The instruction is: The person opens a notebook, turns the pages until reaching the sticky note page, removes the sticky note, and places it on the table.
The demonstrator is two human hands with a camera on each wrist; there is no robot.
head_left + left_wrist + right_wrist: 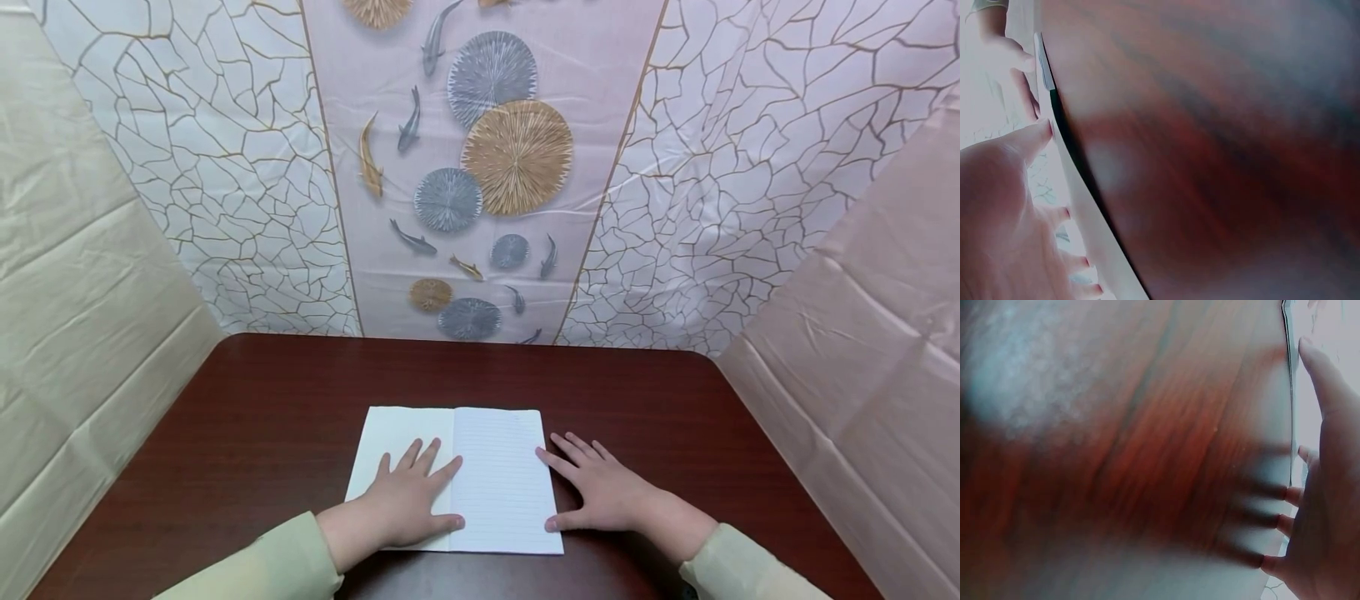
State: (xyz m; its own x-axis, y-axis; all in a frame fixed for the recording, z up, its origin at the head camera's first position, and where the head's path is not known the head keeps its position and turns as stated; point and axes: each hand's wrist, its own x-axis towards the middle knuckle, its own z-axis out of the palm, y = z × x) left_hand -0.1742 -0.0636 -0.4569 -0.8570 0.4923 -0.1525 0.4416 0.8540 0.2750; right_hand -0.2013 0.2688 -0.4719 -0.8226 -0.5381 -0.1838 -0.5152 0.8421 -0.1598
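Here, notebook (501,487) beneath splayed left hand (407,500) and, apparently, thumb (564,522) of outspread right hand (606,492)

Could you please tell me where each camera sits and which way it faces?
Head: on the person's head, facing forward and down over the notebook, table and patterned backdrop; the left hand, right hand and sleeves show.
Left wrist: on that wrist, looking along the left hand at the notebook's edge and table; the right hand shows too, at upper left.
Right wrist: on that wrist, looking along the right hand at the table, the notebook's edge near the frame's right side.
Both wrist views share the table and notebook.
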